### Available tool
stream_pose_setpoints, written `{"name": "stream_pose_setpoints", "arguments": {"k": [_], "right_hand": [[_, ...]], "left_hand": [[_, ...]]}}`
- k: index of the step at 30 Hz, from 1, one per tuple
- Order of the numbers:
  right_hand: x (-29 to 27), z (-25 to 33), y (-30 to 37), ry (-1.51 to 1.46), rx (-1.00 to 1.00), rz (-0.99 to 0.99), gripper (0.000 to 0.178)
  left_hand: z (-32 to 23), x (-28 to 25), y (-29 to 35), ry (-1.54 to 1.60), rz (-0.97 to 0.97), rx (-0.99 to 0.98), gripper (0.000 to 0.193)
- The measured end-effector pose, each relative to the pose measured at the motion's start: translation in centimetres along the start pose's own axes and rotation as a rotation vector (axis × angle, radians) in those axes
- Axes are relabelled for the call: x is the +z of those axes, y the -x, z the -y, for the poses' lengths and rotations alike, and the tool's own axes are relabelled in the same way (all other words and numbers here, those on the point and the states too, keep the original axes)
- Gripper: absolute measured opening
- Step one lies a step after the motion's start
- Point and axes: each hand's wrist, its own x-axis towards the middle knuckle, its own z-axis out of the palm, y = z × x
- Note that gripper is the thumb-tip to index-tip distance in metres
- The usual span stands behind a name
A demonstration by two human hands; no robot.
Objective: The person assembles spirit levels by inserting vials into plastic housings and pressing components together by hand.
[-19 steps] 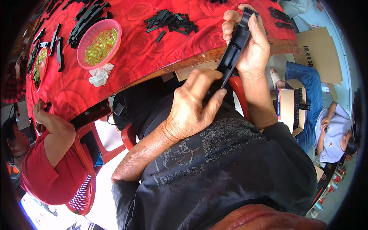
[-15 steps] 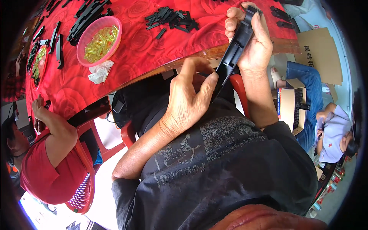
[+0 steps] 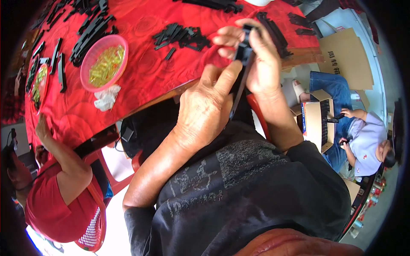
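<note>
A long, narrow black plastic housing (image 3: 243,53) is held at a slant between my two hands, above the table's front edge. My right hand (image 3: 265,64) grips its upper end from the right, thumb on top, with the other fingers curled beyond it. Lower down, my left hand (image 3: 203,104) lies against its left side, thumb and fingertips pressed to its middle. The left palm hides part of the housing's lower half. Small black plastic pieces (image 3: 181,36) lie in a loose pile on the red tablecloth (image 3: 145,68) beyond my hands.
A pink bowl (image 3: 88,79) of small yellowish clear pieces stands at left, beside crumpled white tissue (image 3: 106,98). Long black strips (image 3: 92,36) lie behind it. A red-shirted person (image 3: 64,200) sits left; another person (image 3: 368,143) sits right, near an open carton (image 3: 313,119) of black parts.
Both hands and the housing have shifted left and slightly down in view. My left hand has slid up along the housing, which has turned so its hollow inside shows less.
</note>
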Motion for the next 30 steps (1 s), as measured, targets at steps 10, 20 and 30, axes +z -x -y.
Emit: {"name": "stream_pose_setpoints", "arguments": {"k": [10,20,30], "right_hand": [[0.3,-0.5,1.2,0.034,0.113,0.028,0.038],[-1.1,0.4,1.6,0.110,0.189,0.064,0.040],[-8.8,6.0,2.5,0.618,0.166,-0.371,0.019]], "left_hand": [[0.7,0.1,0.3,-0.103,0.063,0.141,0.046],[0.5,-0.2,0.4,-0.042,0.097,0.156,0.047],[1.3,-0.3,1.7,0.093,0.067,-0.025,0.055]]}}
